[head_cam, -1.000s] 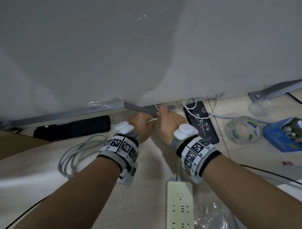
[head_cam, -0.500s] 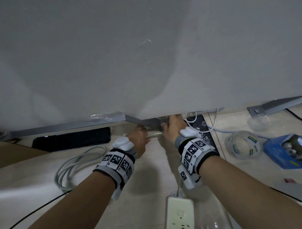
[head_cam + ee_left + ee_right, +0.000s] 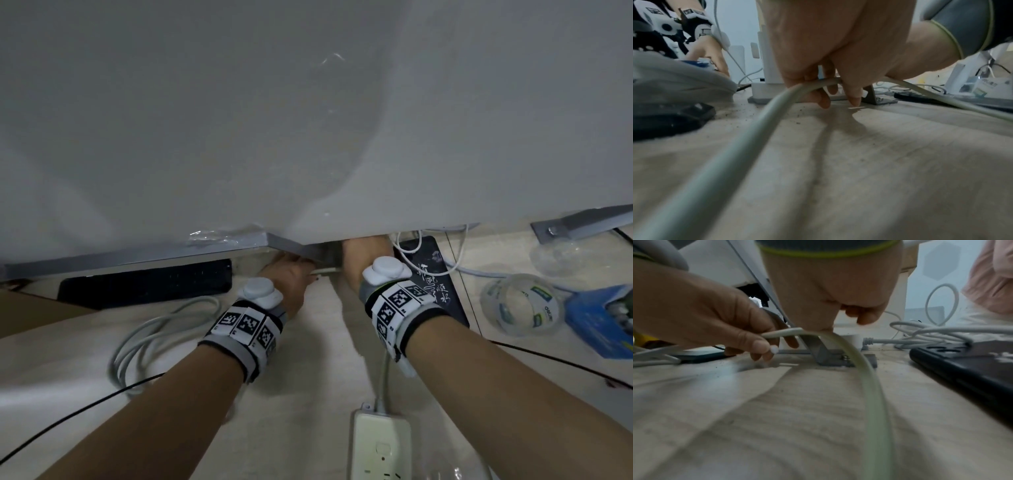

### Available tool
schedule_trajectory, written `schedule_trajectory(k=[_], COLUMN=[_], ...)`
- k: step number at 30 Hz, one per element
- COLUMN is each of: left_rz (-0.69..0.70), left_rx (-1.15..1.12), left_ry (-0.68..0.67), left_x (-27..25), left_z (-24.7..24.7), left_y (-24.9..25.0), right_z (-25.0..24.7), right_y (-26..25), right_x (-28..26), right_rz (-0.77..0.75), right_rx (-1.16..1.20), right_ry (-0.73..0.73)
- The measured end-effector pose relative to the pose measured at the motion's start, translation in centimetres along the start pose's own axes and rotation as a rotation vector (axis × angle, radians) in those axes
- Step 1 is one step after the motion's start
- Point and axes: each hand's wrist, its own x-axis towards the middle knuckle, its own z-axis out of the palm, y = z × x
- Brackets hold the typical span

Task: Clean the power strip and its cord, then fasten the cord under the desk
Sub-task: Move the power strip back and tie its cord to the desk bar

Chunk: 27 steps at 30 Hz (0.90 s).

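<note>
1. Two hands were on the cord [image 3: 869, 369]: my left hand [image 3: 291, 277] had its fingers curled round it, and my right hand [image 3: 363, 253] looked to be pinching it just beside the left, though its fingertips were partly hidden.
2. Behind my right wrist lay the power strip [image 3: 380, 445], with the cord running from it up to my hands. A hard pull forward would probably drag the strip across the floor [image 3: 879, 162].
3. Between my hands the cord bent sharply. Squeezing harder could kink it.
4. Below my fingers the floor showed dark grit. If the cord sagged there, it might pick up dirt again.
5. Just beyond my hands stood the metal bracket [image 3: 826, 356] under the desk [image 3: 308, 120]. The cord could snag on its edge, or slip loose before being fixed.
6. Well off to the right of my right hand sat the tape roll [image 3: 520, 305]. Reaching for it meant freeing one hand, and the cord might drop.
</note>
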Motion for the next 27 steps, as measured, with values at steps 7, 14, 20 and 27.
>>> schedule_trajectory(k=[7, 14, 20, 27], left_rz=[0.011, -0.066, -0.051, -0.072], left_rx=[-0.485, -0.42, -0.371, -0.418], left_ry=[0.126, 0.163, 0.219, 0.179], left_x=[-1.1, -1.4, -1.6, -1.3], left_z=[0.3, -0.2, 0.2, 0.5], left_y=[2.0, 3.9, 3.6, 3.1], right_z=[-3.0, -4.5, -4.8, -5.0], right_y=[-0.9, -1.9, -0.8, 0.2], right_x=[-2.2, -2.3, -1.2, -2.5], right_rz=[0.189, 0.238, 0.555, 0.603], right_rx=[0.018, 0.104, 0.605, 0.943], right_ry=[-0.01, -0.164, -0.314, -0.388])
